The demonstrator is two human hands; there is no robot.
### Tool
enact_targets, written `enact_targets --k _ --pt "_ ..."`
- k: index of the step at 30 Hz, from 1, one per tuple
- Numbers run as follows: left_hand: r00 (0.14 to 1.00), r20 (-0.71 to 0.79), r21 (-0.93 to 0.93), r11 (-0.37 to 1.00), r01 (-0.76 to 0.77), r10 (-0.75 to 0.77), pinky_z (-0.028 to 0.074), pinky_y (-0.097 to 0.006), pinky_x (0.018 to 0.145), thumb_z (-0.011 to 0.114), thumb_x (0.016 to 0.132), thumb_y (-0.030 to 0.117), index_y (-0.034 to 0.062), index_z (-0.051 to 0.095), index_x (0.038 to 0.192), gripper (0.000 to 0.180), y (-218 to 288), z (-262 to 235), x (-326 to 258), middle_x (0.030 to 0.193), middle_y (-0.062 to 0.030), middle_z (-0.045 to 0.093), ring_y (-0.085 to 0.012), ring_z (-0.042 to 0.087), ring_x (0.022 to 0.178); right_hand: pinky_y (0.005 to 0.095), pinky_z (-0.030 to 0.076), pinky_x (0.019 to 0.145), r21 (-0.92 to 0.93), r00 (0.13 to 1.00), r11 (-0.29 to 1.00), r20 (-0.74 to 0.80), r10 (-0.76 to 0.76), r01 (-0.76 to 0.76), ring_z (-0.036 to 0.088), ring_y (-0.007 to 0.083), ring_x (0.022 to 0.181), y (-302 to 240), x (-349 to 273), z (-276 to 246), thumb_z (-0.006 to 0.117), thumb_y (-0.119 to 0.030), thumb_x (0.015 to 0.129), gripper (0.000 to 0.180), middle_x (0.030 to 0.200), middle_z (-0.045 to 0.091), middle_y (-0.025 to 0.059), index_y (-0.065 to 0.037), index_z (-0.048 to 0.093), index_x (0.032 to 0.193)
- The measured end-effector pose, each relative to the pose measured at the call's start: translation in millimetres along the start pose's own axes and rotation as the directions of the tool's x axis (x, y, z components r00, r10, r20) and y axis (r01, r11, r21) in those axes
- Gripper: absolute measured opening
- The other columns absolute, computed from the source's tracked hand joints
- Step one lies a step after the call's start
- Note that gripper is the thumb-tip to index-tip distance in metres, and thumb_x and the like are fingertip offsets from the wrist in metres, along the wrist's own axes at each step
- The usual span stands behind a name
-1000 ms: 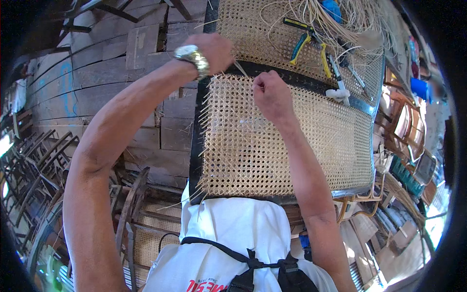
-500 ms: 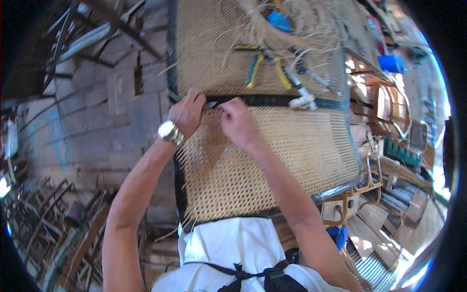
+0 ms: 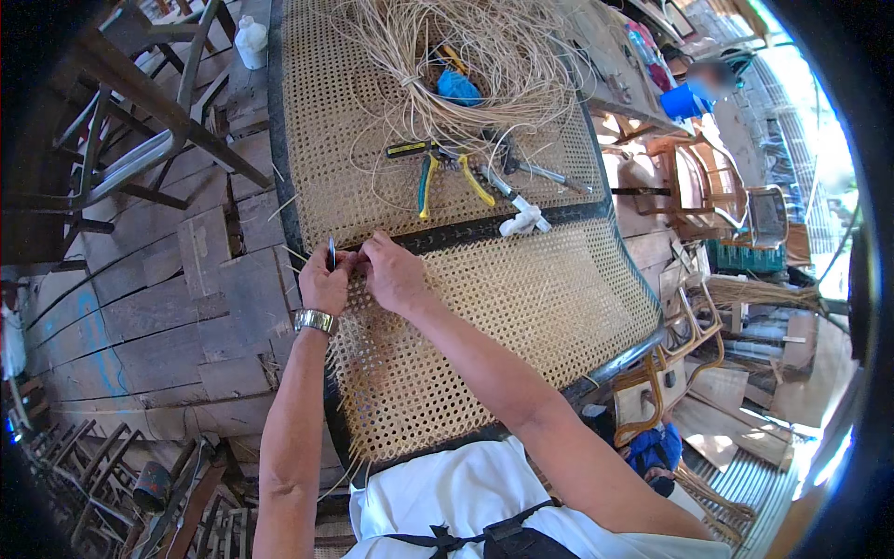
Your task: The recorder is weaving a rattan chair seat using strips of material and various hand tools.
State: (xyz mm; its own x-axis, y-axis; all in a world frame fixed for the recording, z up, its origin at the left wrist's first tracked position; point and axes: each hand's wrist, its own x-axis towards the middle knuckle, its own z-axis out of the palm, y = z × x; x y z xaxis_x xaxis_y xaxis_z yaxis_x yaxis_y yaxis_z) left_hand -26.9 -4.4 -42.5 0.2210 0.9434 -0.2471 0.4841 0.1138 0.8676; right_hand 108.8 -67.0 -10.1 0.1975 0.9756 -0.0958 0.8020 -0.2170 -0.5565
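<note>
Both hands met at the woven cane panel's (image 3: 503,317) upper left corner, beside its dark frame rail (image 3: 484,230): the left hand (image 3: 326,279) closed around a slim dark tool (image 3: 331,252), the right hand (image 3: 393,272) pinching at the weave (whether on a strand, I cannot tell). Most of the mesh looked finished; loose ends bristled along the left edge. Yellow-handled pliers (image 3: 447,172) and a cane bundle (image 3: 466,65) lay beyond.
</note>
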Motion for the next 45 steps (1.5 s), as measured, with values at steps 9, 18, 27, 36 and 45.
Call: enact_targets --k 9,18,27,36,45 --pt "0.982 0.141 -0.187 0.970 0.154 -0.129 0.047 -0.028 0.066 0.083 0.082 0.027 0.0031 0.073 0.093 0.028 -14 -13 12 0.077 -0.0009 0.069 -0.0096 0.057 0.068 0.0474 0.050 0.091 0.029 0.999 0.999 -0.034 0.015 -0.014 0.059 0.0373 0.112 7 12 -29 0.070 -0.025 0.087 0.028 0.110 0.057 0.0181 -0.002 0.059 0.099" --pt "0.958 -0.279 -0.158 0.987 0.029 -0.072 0.049 -0.031 0.066 0.078 0.087 0.038 0.0053 0.073 0.106 0.038 19 -64 -10 0.081 -0.0015 0.070 -0.0126 0.060 0.071 0.0604 0.030 0.111 -0.446 0.888 0.769 -0.182 0.423 -0.458 0.041 0.0495 0.134 67 81 -84 0.063 -0.069 0.083 0.108 0.146 0.038 0.0342 -0.001 0.022 0.155" --pt "0.926 0.181 0.555 0.743 -0.374 0.331 0.058 -0.042 0.075 0.067 0.093 0.024 0.0203 0.067 0.123 0.031 29 -34 -13 0.113 -0.0084 0.060 -0.0311 0.068 0.088 0.0526 0.050 0.094 0.166 0.698 0.811 0.621 0.356 -0.562 0.065 0.0319 0.107 110 73 -198 0.061 -0.039 0.088 0.067 0.118 0.066 0.0192 -0.008 0.041 0.143" --pt "0.887 0.221 0.527 0.715 -0.459 0.406 0.059 -0.039 0.075 0.068 0.091 0.018 0.0121 0.069 0.109 0.018 18 -33 2 0.107 -0.0077 0.059 -0.0292 0.068 0.087 0.0486 0.051 0.093 0.699 0.713 -0.274 0.699 0.066 -0.660 0.063 0.0276 0.097 60 -95 -149 0.057 -0.033 0.092 0.051 0.109 0.064 0.0129 -0.001 0.053 0.133" --pt "0.920 0.240 0.457 0.800 -0.389 0.310 0.054 -0.039 0.071 0.068 0.092 0.023 0.0032 0.065 0.100 0.021 10 -27 18 0.100 -0.0143 0.063 -0.0311 0.068 0.087 0.0414 0.057 0.081 0.501 0.501 -0.005 0.865 -0.030 -0.866 0.068 0.0247 0.088 25 -58 -74 0.065 -0.031 0.094 0.035 0.102 0.068 0.0149 -0.003 0.061 0.114"
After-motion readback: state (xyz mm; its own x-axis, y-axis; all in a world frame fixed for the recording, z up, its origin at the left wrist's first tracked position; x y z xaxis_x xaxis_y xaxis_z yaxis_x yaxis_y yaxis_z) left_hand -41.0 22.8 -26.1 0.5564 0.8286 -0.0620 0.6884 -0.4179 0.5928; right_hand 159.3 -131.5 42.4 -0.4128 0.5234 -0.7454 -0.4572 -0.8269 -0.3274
